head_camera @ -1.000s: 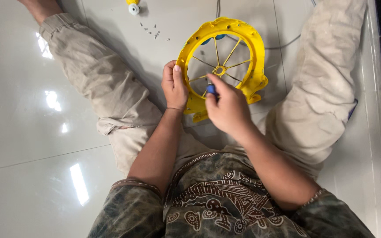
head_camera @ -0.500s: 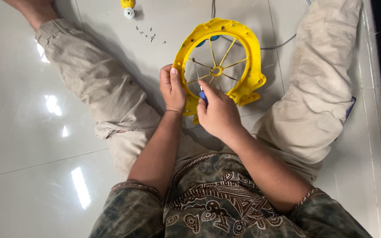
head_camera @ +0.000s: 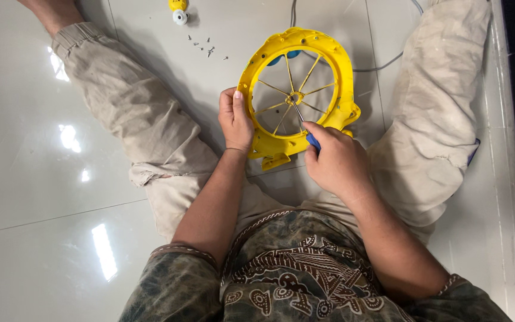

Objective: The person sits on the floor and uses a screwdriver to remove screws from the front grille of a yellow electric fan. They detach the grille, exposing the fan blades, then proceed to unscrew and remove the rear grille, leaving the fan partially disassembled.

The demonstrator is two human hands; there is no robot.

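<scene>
Yellow wheel frame (head_camera: 335, 65) propped on the floor at upper centre, screwdriver at its hub.

Right hand (head_camera: 336, 162) grips a blue-handled screwdriver (head_camera: 305, 127), tip at the hub (head_camera: 296, 97); left hand (head_camera: 235, 122) clasps the frame's left rim. A slipping tip could bend a thin spoke. Loose screws (head_camera: 207, 48) above are too small to count, and the cord runs off-frame.

We have drawn our right hand (head_camera: 336, 162) back toward the lower right, off the yellow ring (head_camera: 346, 77); the screwdriver (head_camera: 305, 126) now slants up-left, its tip reaching the central hub (head_camera: 295, 97).
</scene>
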